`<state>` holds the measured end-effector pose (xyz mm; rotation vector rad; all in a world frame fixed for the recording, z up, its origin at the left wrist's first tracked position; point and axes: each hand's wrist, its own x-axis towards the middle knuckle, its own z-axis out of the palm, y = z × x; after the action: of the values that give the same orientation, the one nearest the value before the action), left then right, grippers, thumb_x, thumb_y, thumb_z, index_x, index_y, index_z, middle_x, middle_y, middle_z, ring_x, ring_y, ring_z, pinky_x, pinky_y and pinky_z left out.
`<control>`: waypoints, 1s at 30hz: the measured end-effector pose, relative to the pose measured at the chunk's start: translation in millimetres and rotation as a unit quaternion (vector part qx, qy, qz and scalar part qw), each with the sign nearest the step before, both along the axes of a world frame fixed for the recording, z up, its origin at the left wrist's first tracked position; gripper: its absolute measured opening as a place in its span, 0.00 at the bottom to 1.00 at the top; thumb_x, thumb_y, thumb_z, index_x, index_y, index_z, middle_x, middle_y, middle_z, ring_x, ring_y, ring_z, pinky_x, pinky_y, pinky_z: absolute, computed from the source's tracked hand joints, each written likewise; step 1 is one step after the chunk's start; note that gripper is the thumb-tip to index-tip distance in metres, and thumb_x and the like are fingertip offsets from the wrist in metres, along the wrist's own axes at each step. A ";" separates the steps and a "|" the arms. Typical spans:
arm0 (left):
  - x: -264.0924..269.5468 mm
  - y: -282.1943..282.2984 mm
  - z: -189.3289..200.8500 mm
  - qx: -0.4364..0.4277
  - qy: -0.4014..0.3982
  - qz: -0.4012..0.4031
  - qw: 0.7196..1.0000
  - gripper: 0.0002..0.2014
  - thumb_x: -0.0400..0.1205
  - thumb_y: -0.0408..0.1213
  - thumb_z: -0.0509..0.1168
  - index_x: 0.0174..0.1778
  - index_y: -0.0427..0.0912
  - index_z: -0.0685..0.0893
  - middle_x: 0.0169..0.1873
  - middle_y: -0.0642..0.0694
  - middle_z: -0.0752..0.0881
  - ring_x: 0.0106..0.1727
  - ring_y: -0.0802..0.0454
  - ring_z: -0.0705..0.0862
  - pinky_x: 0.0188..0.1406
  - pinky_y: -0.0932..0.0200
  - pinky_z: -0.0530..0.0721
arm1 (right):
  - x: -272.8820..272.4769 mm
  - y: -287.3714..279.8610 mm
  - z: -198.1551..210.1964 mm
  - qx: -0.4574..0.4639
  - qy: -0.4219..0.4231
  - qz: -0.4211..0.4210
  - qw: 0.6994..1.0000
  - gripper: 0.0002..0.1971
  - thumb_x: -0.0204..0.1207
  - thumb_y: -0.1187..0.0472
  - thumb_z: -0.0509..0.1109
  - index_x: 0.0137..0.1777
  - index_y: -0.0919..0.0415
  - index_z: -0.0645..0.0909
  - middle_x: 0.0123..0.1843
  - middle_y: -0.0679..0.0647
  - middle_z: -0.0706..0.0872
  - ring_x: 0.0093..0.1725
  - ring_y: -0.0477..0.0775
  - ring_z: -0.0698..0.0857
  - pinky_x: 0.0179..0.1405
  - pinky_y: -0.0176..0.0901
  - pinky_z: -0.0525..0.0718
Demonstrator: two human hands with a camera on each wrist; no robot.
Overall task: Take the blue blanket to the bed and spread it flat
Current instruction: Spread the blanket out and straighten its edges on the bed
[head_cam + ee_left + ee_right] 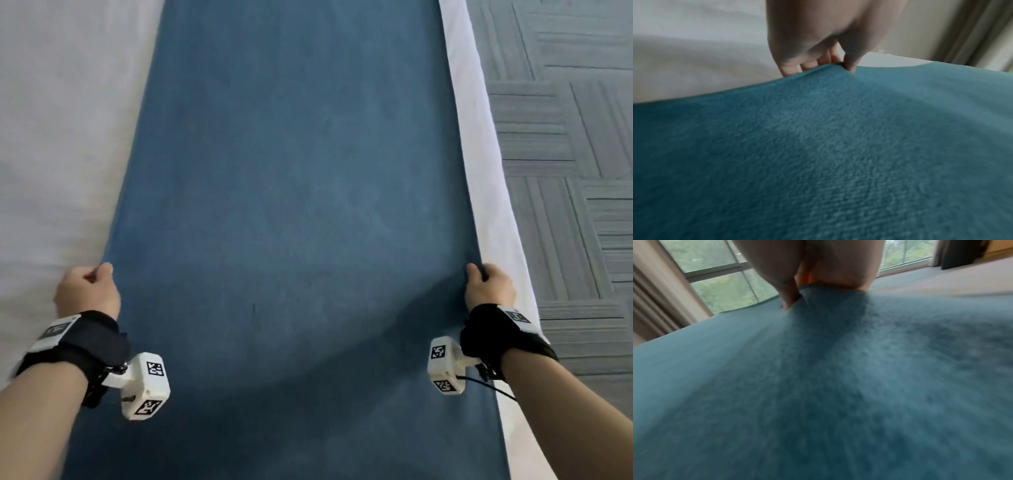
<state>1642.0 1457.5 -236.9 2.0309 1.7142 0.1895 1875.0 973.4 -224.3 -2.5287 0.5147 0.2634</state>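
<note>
My left hand (87,291) pinches the left long edge of the soft blue fleece blanket (294,205), thumb on top and the other fingers curled under the hem, and my right hand (488,286) grips the opposite long edge in the same way. From the left wrist view I see my left hand (818,37) with the thumb pressed onto the fabric and the fingers (809,64) tucked behind the raised hem of the blanket (828,154), which lifts into a small peak just there. From the right wrist view my right hand (818,264) closes round a gathered fold of the blanket (828,386), and a ridge runs down from that fold; this picture is blurred. The blanket lies lengthwise on the bed with the white sheet (61,137), running away from me as one long smooth strip, with bare white sheet wide on its left and only a narrow white band on its right along the bed's edge. Between my hands the cloth sags slightly and is in shadow. Right of the bed lies grey patterned carpet (575,137). Beyond the blanket's far end, the right wrist view shows a window with a pale frame (715,272) and beige curtains (657,296) beside it.
</note>
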 end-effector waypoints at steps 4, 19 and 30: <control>5.5 -2.6 3.0 -0.002 0.025 -0.006 1.000 0.12 0.80 0.39 0.60 0.49 0.34 0.81 0.52 0.24 0.85 0.54 0.24 0.81 0.52 0.37 0.79 | 5.7 8.4 5.4 -0.020 0.013 -0.024 0.999 0.09 0.79 0.61 0.64 0.42 0.68 0.78 0.52 0.75 0.84 0.53 0.73 0.80 0.53 0.54 0.76; 152.6 -58.3 11.1 0.064 0.143 -0.527 0.835 0.26 0.83 0.53 0.51 0.79 0.62 0.55 0.84 0.55 0.49 0.84 0.51 0.49 0.75 0.28 0.57 | 20.4 190.8 -2.1 -0.171 -0.001 0.464 0.869 0.28 0.78 0.44 0.58 0.77 0.33 0.53 0.85 0.47 0.51 0.83 0.63 0.49 0.74 0.73 0.58; 136.5 -86.6 20.0 0.025 0.159 -0.485 0.860 0.33 0.81 0.56 0.53 0.81 0.58 0.49 0.84 0.47 0.44 0.84 0.40 0.46 0.72 0.21 0.56 | -10.8 170.8 18.3 -0.187 0.030 0.427 0.884 0.33 0.76 0.41 0.58 0.79 0.37 0.48 0.85 0.53 0.44 0.83 0.69 0.44 0.70 0.78 0.60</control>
<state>1778.5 1370.9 -217.0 2.7981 0.6252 -0.4591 1864.3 1144.3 -206.0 -2.9827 -0.6400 0.6052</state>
